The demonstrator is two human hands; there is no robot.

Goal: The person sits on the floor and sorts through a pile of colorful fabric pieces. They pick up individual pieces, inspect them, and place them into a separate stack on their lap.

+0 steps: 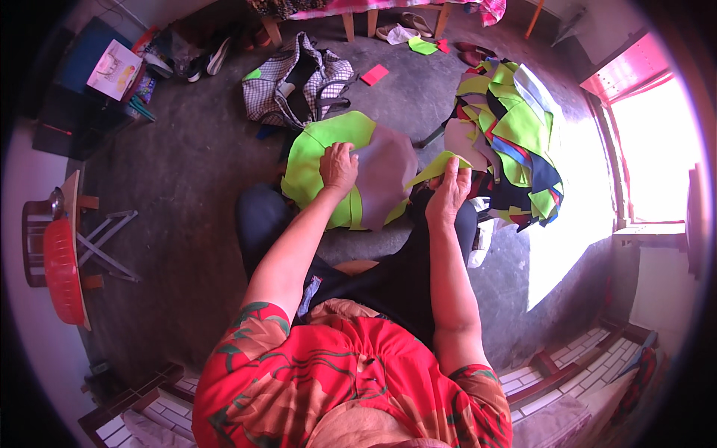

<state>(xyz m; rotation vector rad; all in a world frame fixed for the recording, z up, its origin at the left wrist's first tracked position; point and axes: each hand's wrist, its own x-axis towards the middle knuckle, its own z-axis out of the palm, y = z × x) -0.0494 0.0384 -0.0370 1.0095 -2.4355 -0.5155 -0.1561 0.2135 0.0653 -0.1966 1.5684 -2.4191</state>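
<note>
In front of my lap lies a broad, roundish fabric piece, its left part a bright green fabric [317, 190] and its right part a grey fabric [387, 173]. My left hand [338, 167] rests on it near where green and grey meet, fingers bent and closed against the green cloth; the fingertips are partly hidden. To its right, my right hand [449, 190] pinches a smaller green fabric scrap [435, 169] between thumb and fingers. That scrap points left toward the grey fabric.
A tall heap of fabric scraps [515, 127] stands at my right. Ahead are a checked bag [269, 93] and a red fabric piece [374, 75] on the floor. A red basin [63, 272] and folding stand [108, 243] are at far left. Sunlight enters through a window [657, 149].
</note>
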